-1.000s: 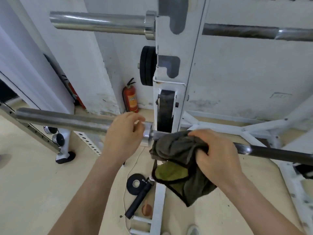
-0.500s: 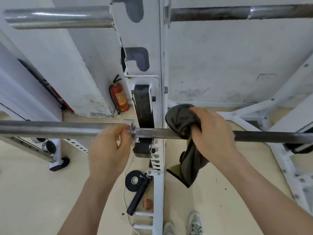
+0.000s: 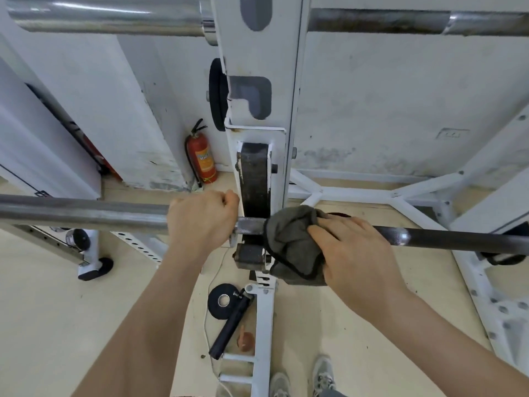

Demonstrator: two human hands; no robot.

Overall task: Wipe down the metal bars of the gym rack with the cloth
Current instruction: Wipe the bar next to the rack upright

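1. 1 cloth (image 3: 292, 242) is bunched around the lower bar (image 3: 458, 239), beside the rack upright (image 3: 257, 67), clamped by your right hand (image 3: 352, 250).
2. Your left hand (image 3: 200, 222) fists the sleeve (image 3: 86, 210).
3. Judging by this, most bars remain, including the upper bar (image 3: 372, 22).
4. The upright blocks sliding leftward.

My right hand (image 3: 355, 253) has slid the cloth (image 3: 292, 242) left along the bar (image 3: 458, 239), up against the upright (image 3: 257, 179).
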